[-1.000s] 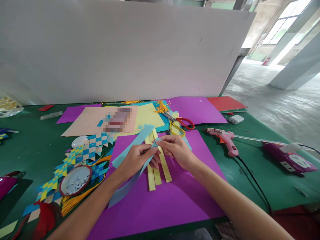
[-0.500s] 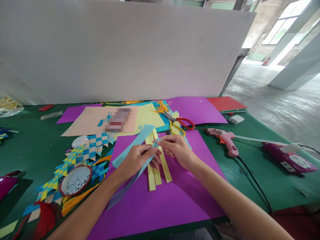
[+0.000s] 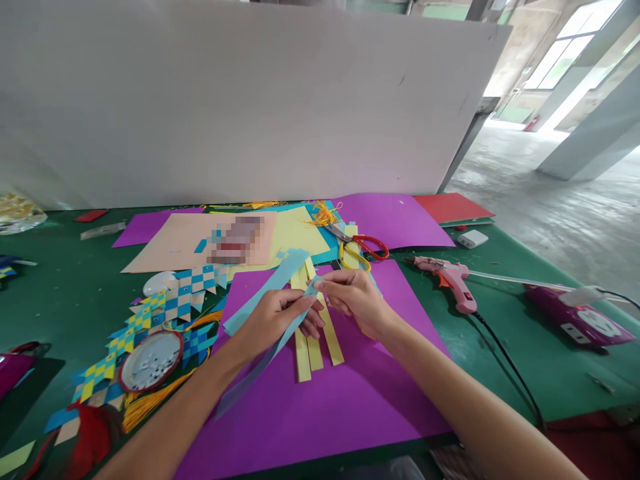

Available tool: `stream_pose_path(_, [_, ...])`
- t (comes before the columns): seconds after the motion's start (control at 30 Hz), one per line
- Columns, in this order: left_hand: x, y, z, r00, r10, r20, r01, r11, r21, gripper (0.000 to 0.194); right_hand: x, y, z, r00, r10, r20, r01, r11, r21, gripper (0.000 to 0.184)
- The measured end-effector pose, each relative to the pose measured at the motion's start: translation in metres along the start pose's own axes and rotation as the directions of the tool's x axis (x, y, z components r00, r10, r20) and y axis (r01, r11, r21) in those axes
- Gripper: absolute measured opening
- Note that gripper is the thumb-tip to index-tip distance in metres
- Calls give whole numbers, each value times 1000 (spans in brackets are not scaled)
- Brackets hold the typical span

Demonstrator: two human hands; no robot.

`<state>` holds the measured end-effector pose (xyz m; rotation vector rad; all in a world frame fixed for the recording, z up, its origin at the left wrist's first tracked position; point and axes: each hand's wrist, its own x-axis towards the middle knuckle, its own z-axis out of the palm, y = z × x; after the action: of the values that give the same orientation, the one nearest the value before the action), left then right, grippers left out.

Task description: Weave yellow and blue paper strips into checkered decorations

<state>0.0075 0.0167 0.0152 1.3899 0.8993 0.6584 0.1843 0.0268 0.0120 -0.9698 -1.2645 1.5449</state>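
Observation:
A long light-blue paper strip [image 3: 286, 338] is pinched in my left hand [image 3: 277, 313], its tail hanging down toward the lower left. My right hand [image 3: 353, 300] pinches the strip's upper end between thumb and finger, close to the left fingertips. Beneath both hands several pale yellow paper strips [image 3: 331, 339] lie on a purple sheet [image 3: 360, 407]. Another light-blue strip [image 3: 265, 291] rests slantwise behind my left hand. The exact bend in the held end is partly hidden by my fingers.
Scissors [image 3: 377, 248] with red and yellow handles lie behind my right hand. To the right are a pink glue gun [image 3: 453, 280] and its black cord. Woven paper fish [image 3: 187, 293] and a round dish [image 3: 153, 360] of small pieces lie left. A white board [image 3: 250, 107] stands behind.
Almost nothing differs. Both hands keep their grip on the light-blue strip, with only a slight shift of my right fingers.

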Motion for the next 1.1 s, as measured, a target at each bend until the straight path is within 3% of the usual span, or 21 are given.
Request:
stream_pose_path(0.3, [-2,-1,-2,999,-43,32,44,999,-21,35,-1,-6,-3,1000,4,-29,-4,1000,-2,26])
stream_pose_path(0.57, [-2,1,0,999,-25,25,26,999,-39,34,0,-3,-8,994,47,96,-32,988,-153,36])
stream_pose_path(1.1, [-2,1,1,999,-39,32,41,996,-75,33,-1,0,-2,997,43,65,-39,998,-55,34])
